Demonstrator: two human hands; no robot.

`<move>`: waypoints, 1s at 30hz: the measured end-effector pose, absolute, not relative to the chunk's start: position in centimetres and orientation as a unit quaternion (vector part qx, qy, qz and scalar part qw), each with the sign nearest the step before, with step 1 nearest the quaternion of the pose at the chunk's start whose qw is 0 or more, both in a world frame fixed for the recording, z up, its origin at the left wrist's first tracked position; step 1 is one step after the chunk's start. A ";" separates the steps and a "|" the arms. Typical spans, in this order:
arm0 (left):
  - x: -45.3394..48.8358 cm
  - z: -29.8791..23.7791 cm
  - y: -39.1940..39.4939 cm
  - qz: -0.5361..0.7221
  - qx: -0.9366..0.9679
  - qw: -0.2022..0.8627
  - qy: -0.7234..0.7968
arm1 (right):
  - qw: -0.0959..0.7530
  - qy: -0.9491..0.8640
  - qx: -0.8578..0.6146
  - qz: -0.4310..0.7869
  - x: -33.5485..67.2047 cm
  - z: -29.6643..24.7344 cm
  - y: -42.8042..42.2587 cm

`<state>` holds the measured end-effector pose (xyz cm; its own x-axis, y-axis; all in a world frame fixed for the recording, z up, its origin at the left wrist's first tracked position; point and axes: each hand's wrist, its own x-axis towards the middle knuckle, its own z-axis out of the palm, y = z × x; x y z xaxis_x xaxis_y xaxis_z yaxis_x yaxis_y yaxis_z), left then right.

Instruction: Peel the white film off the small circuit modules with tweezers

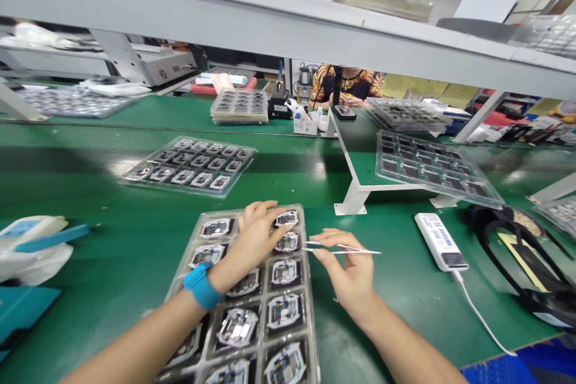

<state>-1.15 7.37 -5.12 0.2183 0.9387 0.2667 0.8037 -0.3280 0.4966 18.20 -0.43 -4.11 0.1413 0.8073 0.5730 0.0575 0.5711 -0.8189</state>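
My left hand (256, 231), a blue wristband (202, 286) on its wrist, reaches over a clear compartment tray (311, 312). Its fingers are spread near the tray's far right corner; thumb and forefinger lie at a white-framed part with a circuit board (287, 218). Whether they press on it I cannot tell. Just below sits a similar part (288, 242). In my right hand (353, 267) a pair of thin tweezers (346, 249) is held between thumb and fingers, tips pointing left at the tray's right edge. Several more framed parts (284, 311) lie in the pockets, some hidden under my left arm.
Beyond lies another filled tray (193, 162). A raised stand (355, 180) at right carries a tray of dark squares (432, 165). Right of my hand are a white corded device (441, 243) and black headphones (499, 252). A shelf beam (270, 18) crosses above; a person (348, 87) sits opposite.
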 end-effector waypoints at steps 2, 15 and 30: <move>-1.1 -5.4 7.2 0.251 0.776 0.095 0.571 | 0.662 -0.590 -0.365 0.286 18.2 -4.1 -0.5; -0.7 -3.5 3.8 0.199 0.792 0.079 0.572 | 0.660 -0.570 -0.365 0.325 18.3 -3.8 -0.8; 0.5 0.1 -1.3 0.329 0.481 0.630 0.513 | 0.650 -0.465 -0.396 0.453 17.3 -4.2 -1.5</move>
<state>0.53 -1.35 0.13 0.2564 0.9087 -0.3296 0.0801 0.3198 0.9441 17.26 -1.47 -4.19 0.1575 0.9563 0.2465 -0.2198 0.2773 -0.9353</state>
